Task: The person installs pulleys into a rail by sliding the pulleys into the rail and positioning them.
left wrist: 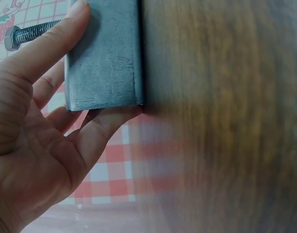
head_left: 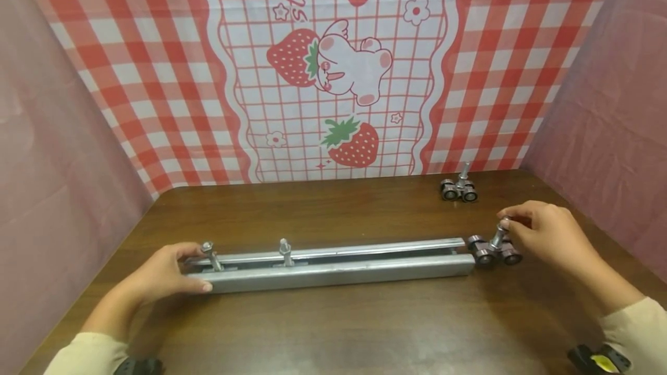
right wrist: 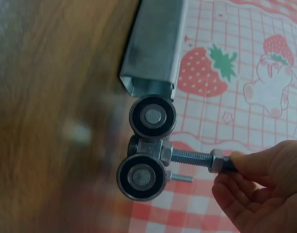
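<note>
The metal rail (head_left: 339, 278) lies on the brown table (head_left: 339, 328), a hollow channel with a long slot along its top. It holds two fittings: a left bolt (head_left: 212, 256) stands up through the slot near the rail's left end, leaning slightly, and a second bolt (head_left: 285, 252) rises more upright, left of the rail's middle. What carries these bolts is mostly hidden within the channel.

Just outside the rail's open right end sits a four-wheeled roller trolley (head_left: 486, 256), its wheels lined up with the mouth; whether the nearest wheel touches the rim I cannot tell. The right hand (head_left: 554, 233), right of the rail, pinches the top of this trolley's bolt between thumb and fingers. The left hand (head_left: 161, 274) grips the rail's left end, thumb along the near wall, fingers around the end and far side.

Another trolley (head_left: 458, 190) stands beyond the rail's right end, bolt up. Behind the rail rises a red-and-white strawberry cloth (head_left: 521, 45); pink fabric (head_left: 52, 103) flanks the rail on both sides.
</note>
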`<state>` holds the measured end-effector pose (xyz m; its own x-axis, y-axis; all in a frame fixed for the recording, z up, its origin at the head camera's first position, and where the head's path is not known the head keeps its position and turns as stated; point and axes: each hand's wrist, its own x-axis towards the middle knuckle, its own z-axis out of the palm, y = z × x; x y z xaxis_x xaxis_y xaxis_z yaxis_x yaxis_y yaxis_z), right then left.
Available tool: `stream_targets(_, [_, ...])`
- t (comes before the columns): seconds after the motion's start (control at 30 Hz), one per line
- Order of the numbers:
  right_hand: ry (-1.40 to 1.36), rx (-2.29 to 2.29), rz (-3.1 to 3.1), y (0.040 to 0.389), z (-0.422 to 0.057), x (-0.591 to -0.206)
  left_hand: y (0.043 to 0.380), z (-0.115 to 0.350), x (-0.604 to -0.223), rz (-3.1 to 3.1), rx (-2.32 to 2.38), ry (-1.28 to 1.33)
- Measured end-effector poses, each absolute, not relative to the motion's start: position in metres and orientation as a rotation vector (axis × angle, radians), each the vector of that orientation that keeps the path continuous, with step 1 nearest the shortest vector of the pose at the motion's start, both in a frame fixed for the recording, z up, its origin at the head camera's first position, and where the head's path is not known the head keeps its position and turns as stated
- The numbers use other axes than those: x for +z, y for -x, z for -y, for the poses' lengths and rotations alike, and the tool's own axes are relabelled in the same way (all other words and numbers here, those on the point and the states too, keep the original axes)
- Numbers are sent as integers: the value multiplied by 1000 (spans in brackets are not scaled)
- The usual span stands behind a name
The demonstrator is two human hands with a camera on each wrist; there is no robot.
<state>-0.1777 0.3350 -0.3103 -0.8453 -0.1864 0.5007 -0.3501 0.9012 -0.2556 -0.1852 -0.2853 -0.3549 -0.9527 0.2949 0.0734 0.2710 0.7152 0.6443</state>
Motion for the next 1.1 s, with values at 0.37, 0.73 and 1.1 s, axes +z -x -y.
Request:
stream_targets(0.37, [-465,444,2547,174,-320,-317,184,286,-356,-2868,1085,-458])
stream_targets(0.73, [-546,474,2517,179,-304,-319,185,286,-355,-2884,1061,-454])
stream_targets(1.1, [-630,524,2490,179,-290,-320,186,286,-356,-2888,1054,-507])
